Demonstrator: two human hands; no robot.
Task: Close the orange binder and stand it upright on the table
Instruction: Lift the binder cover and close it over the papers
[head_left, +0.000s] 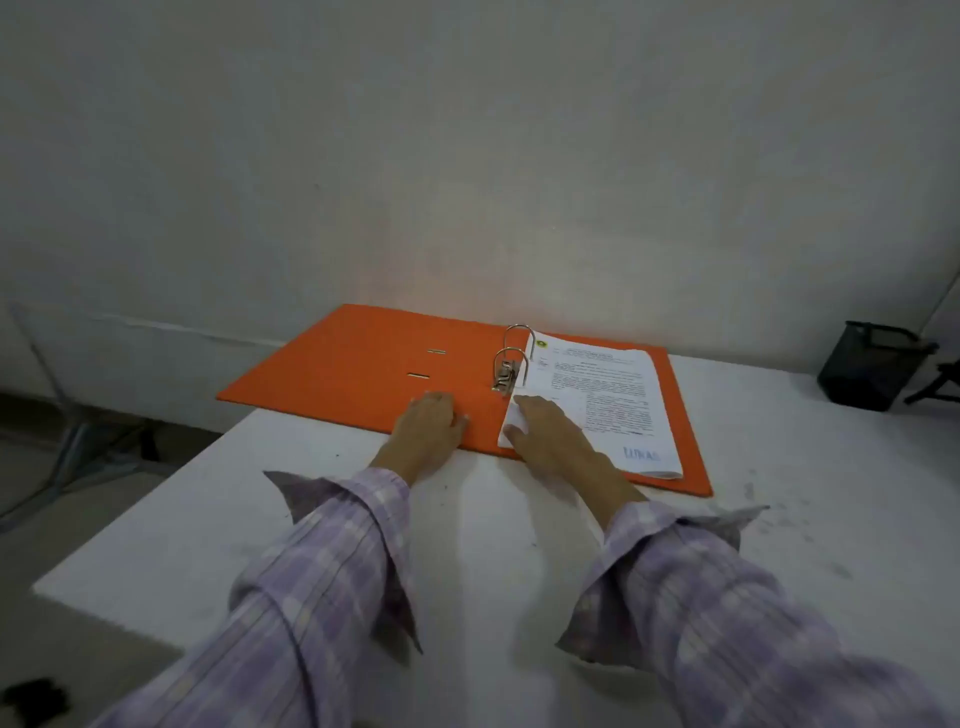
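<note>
The orange binder (363, 364) lies fully open, flat on the counter (493, 545) at frame centre, left hand (428, 423) and right hand (548, 431) resting flat with fingers spread, clamping nothing; closing and standing remain.

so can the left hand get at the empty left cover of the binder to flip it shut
Probably yes. The left hand already lies flat on the near edge of the orange binder, and the left cover is bare. The rings and papers sit to its right, under the right hand.

One head-worn camera looks forward and down, close over the table (493, 571).
</note>
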